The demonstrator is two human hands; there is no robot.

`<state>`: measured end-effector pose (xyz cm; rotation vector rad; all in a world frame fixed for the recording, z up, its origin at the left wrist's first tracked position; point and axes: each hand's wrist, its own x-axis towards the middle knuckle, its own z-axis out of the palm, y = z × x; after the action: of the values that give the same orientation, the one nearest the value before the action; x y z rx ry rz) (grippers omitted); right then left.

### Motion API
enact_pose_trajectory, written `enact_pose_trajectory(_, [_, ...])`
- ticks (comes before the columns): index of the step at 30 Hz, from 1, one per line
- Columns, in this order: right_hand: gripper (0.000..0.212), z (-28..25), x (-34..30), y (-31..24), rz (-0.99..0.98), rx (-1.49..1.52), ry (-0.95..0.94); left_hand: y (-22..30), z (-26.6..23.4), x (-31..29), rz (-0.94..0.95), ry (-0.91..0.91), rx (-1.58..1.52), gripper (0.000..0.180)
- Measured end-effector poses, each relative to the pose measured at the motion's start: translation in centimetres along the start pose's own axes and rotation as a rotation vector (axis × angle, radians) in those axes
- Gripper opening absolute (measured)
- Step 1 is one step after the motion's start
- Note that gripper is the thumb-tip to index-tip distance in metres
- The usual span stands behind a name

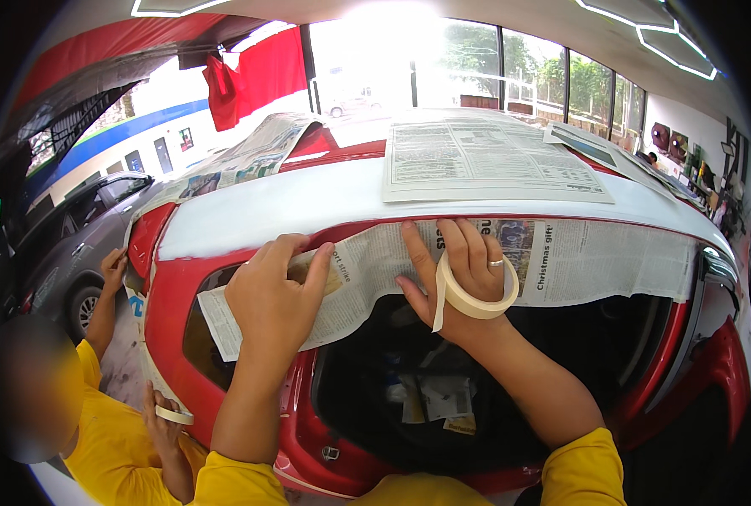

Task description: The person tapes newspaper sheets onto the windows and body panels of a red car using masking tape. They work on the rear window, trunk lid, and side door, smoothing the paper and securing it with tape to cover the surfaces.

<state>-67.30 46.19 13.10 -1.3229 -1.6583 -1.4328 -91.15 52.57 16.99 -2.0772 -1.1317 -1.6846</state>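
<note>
My left hand [276, 295] presses on a strip of newspaper [599, 257] along the upper edge of a red car's side opening, its thumb apart from the fingers. Further right, my right hand [464, 266] carries a roll of cream masking tape [479, 310] looped around it, a short tail of tape hanging down. Its fingertips press the paper's top edge against the red roof rail [358, 226]. The newspaper hangs over the top of the dark opening, lower edge loose and curved. The white roof panel [308, 202] lies just beyond my fingers.
More newspaper sheets [485, 160] cover the roof. At left, a co-worker in a yellow shirt [122, 434] holds another tape roll [174, 412] and touches the car's rear corner. An open red door [721, 379] juts out at right. A grey car [88, 244] stands behind at left.
</note>
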Motion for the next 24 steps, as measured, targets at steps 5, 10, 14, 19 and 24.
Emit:
enact_pose_trajectory(5, [0.069, 0.6, 0.7, -0.5, -0.029, 0.007, 0.06, -0.4, 0.1, 0.0, 0.042, -0.026, -0.046, 0.024])
enact_pose_trajectory(10, [0.065, 1.0, 0.8, -1.1, 0.001, 0.038, 0.06, -0.5, -0.2, -0.2, 0.104, -0.061, -0.04, 0.021])
enact_pose_trajectory(14, [0.066, 0.8, 1.1, -1.1, 0.006, 0.061, 0.046, 1.7, -1.5, -0.8, 0.134, -0.102, 0.014, 0.019])
enact_pose_trajectory(19, [0.061, 0.8, 1.4, -1.0, -0.016, 0.048, 0.058, -0.1, 0.1, 0.4, 0.057, -0.091, 0.056, 0.023])
enact_pose_trajectory(24, [0.062, 1.0, 1.9, -1.5, -0.019, 0.057, 0.066, -0.8, 1.2, 0.9, 0.099, -0.036, 0.13, 0.023])
